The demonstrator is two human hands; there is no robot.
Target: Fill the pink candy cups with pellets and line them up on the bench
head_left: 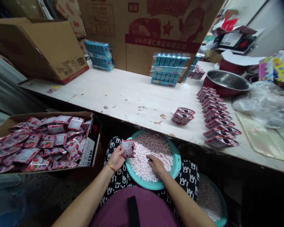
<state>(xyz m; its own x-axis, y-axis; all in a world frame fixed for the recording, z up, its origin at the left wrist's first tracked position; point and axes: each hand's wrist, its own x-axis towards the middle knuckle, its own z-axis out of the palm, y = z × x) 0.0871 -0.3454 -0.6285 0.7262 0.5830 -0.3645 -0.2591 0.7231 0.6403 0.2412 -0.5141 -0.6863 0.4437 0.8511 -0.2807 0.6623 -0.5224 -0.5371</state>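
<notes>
My left hand (pixel 117 157) grips a small pink candy packet (pixel 127 148) at the left rim of a teal basin (pixel 178 157). The basin sits on my lap, filled with small white and pale pink candies (pixel 139 168). Over the middle of these candies is my right hand (pixel 156 166), its fingers drawn together. Something small and dark shows at its fingertips, too small to name. On the table's front edge stand two pink packets (pixel 182 116). A long row of similar packets (pixel 218 123) stands farther right.
An open carton (pixel 96 145) full of pink packets lies at my left. Blue boxed packs (pixel 169 67) stand on the white table (pixel 123 97) before a large cardboard box (pixel 142 56). A metal bowl (pixel 228 80) and plastic bags (pixel 264 102) are at right. A second basin (pixel 223 201) is low right.
</notes>
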